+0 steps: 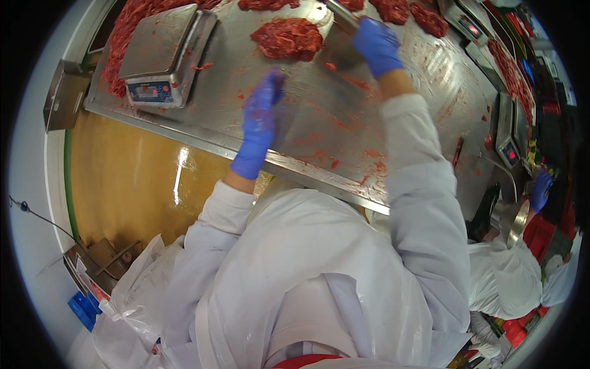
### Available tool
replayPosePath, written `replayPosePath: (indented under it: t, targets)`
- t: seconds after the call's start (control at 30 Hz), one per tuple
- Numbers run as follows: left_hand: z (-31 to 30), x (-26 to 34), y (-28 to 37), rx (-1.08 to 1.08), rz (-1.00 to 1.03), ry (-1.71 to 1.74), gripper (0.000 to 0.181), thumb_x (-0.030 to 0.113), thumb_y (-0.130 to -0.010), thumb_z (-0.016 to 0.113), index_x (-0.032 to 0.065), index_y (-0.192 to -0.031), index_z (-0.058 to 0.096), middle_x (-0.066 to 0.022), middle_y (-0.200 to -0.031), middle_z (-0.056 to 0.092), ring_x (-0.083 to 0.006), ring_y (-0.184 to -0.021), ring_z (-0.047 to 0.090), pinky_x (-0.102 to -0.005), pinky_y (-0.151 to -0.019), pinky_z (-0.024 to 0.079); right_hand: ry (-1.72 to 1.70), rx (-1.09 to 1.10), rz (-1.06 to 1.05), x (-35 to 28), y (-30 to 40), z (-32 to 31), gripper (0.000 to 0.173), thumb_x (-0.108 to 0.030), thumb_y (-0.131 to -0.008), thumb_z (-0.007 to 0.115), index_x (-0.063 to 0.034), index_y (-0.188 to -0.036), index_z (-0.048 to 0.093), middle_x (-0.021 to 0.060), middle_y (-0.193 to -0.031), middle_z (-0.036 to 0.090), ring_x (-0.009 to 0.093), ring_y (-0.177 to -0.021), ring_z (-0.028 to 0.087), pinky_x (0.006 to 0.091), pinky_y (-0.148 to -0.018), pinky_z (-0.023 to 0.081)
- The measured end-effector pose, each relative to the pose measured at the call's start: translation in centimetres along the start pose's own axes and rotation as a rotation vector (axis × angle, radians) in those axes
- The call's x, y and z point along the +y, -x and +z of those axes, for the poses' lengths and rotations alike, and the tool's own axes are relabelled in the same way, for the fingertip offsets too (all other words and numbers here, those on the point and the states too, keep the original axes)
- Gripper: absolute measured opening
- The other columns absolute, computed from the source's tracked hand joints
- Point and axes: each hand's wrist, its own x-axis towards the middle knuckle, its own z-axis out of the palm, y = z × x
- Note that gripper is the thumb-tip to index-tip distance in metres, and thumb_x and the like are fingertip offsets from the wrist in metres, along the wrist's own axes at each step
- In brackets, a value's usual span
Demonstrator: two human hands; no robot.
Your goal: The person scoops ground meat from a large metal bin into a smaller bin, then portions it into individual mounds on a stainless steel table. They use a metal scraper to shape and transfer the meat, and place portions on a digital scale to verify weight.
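My right hand [378, 46], in a blue glove, grips a metal tool [343, 14] near the far side of the steel table [318, 120]. The tool's exact kind is unclear. A mound of raw red meat [289, 39] lies on the table just left of it. My left hand [262, 110], also blue-gloved and blurred by motion, hovers over the near part of the table below the mound. It appears empty, with its fingers extended. Small meat scraps [330, 66] and red smears mark the steel between my hands.
A digital scale [159, 46] stands at left beside heaped meat [113, 69]. More meat pieces [428, 20] lie along the far side. Further scales [509, 133] stand at right, near another person's gloved hand [541, 189]. The table's raised front edge [322, 177] runs before my apron.
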Motion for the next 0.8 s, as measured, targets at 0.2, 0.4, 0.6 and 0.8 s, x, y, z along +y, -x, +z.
replayPosePath:
  t: [0.2, 0.4, 0.6, 0.8]
  targets:
    - [-10.9, -2.5, -7.5, 0.354, 0.164, 0.051, 0.044, 0.029, -0.092, 0.041, 0.002, -0.127, 0.043, -0.0101, -0.12, 0.05, -0.0176, -0.102, 0.051, -0.0303, -0.092, 0.039, -0.078, -0.149, -0.33, -12.0, 0.5, 1.7, 0.023, -0.02, -0.074, 0.056, -0.0096, -0.094, 0.064, 0.0151, -0.091, 0.063, 0.03, -0.087, 0.062, 0.0401, -0.075, 0.049]
    - [-11.7, -5.7, -14.2, 0.158, 0.216, -0.345, 0.036, 0.022, -0.09, 0.042, 0.0024, -0.118, 0.053, -0.0096, -0.111, 0.059, -0.0161, -0.102, 0.055, -0.027, -0.087, 0.041, -0.657, 0.127, 0.281, 2.0, 1.0, 0.7, 0.035, -0.019, -0.071, 0.061, 0.0069, -0.094, 0.058, 0.0176, -0.083, 0.065, 0.026, -0.078, 0.065, 0.0353, -0.063, 0.051]
    - [7.3, -6.8, -7.6, -0.122, 0.153, -0.399, 0.032, 0.023, -0.091, 0.042, 0.0035, -0.112, 0.057, -0.0125, -0.113, 0.058, -0.0202, -0.105, 0.055, -0.0286, -0.093, 0.039, -1.07, -0.329, 0.437, 1.9, 13.8, 7.1, 0.03, -0.003, -0.058, 0.059, 0.0061, -0.087, 0.054, 0.0097, -0.065, 0.056, 0.017, -0.057, 0.053, 0.0295, -0.049, 0.043]
    - [24.7, -4.7, -1.5, -0.392, 0.2, 0.082, 0.032, 0.018, -0.093, 0.041, -0.0013, -0.114, 0.054, -0.0143, -0.116, 0.056, -0.024, -0.107, 0.053, -0.0302, -0.094, 0.039, -1.308, 0.219, 0.787, 10.9, 22.4, -7.2, 0.034, -0.002, -0.056, 0.06, 0.0046, -0.089, 0.054, 0.0069, -0.069, 0.056, 0.015, -0.059, 0.054, 0.0294, -0.051, 0.044]
